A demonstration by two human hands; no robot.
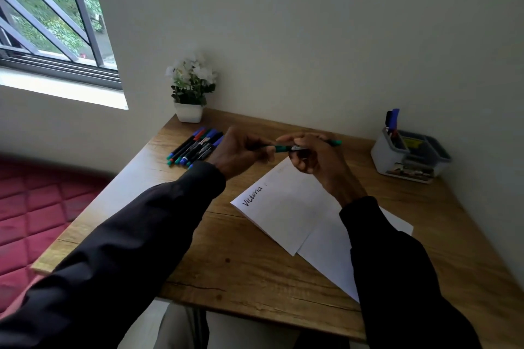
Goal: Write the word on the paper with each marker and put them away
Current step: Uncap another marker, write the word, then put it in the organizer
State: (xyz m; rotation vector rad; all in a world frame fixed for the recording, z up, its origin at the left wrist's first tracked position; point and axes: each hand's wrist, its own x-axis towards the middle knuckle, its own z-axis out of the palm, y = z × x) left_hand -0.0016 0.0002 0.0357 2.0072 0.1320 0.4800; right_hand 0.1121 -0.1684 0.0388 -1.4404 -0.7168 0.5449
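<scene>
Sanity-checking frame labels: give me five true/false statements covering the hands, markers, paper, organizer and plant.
1. The left hand and the right hand both hold one green marker. True.
2. The paper is blank. False: one word in black ink is written near its left edge.
3. The loose markers lie on the table, to the left of the left hand. True.
4. The grey organizer holds no markers. False: a blue-capped marker stands upright in it.
5. The potted plant stands at the table's near right corner. False: it stands at the far left corner, by the wall.
</scene>
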